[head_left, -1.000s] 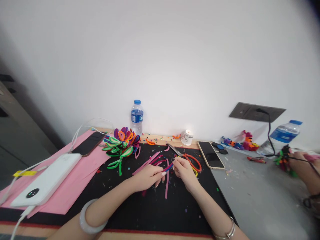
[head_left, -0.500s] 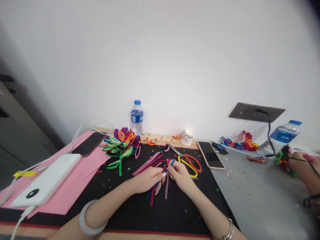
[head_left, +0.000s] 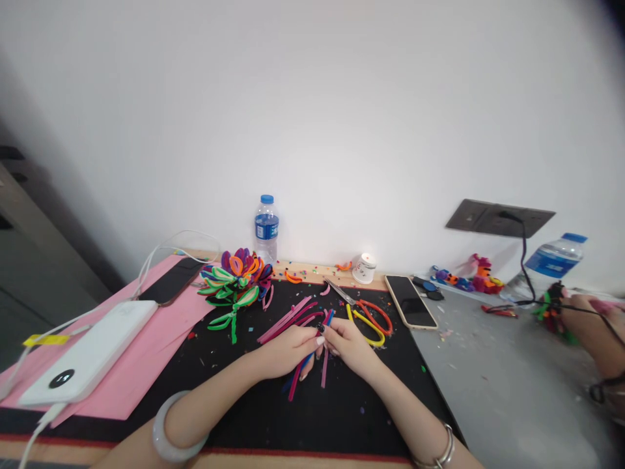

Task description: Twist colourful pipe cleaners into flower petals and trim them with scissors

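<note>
The person's left hand (head_left: pixel 293 348) and right hand (head_left: pixel 350 346) pinch blue and magenta pipe cleaners (head_left: pixel 294 383) above the black mat (head_left: pixel 342 423); probably light, fuzzy and bendable, they suit a mid-length fingertip hold.

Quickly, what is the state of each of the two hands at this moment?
Left hand: closed, holding the blue and magenta fuzzy stems.
Right hand: closed, pinching the same stems near their upper ends.
</note>
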`<move>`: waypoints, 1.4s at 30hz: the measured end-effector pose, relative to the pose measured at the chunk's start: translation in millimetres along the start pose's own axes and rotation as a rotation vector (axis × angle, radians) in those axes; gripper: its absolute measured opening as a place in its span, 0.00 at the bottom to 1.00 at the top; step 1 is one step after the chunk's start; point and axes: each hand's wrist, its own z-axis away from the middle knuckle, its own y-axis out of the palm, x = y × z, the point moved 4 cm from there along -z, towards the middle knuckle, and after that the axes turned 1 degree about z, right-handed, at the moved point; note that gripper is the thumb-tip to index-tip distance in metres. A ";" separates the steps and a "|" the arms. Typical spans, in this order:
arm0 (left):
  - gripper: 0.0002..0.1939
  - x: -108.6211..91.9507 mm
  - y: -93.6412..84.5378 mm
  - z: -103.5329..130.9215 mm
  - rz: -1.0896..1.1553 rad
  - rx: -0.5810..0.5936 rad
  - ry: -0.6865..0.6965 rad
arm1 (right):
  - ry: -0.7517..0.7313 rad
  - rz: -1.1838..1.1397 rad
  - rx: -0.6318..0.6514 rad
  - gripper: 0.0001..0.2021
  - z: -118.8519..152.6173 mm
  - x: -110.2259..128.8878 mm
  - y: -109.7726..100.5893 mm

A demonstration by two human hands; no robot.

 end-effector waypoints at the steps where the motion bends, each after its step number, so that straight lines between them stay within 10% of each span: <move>1: 0.18 0.1 -0.2 -0.3 -0.009 -0.002 0.001 | 0.009 -0.008 0.002 0.17 -0.3 -1.0 0.3; 12: 0.17 -2.6 1.3 -0.4 -0.141 -0.001 -0.004 | 0.005 -0.034 -0.061 0.14 -1.3 -3.8 -2.7; 22: 0.14 -15.4 -6.0 0.7 -0.318 -0.057 0.097 | -0.082 -0.119 -0.382 0.15 -0.7 -1.8 -24.2; 42: 0.22 -12.8 -10.1 0.3 -0.086 -0.062 0.085 | -0.074 -0.156 -0.560 0.15 1.9 -1.8 -36.0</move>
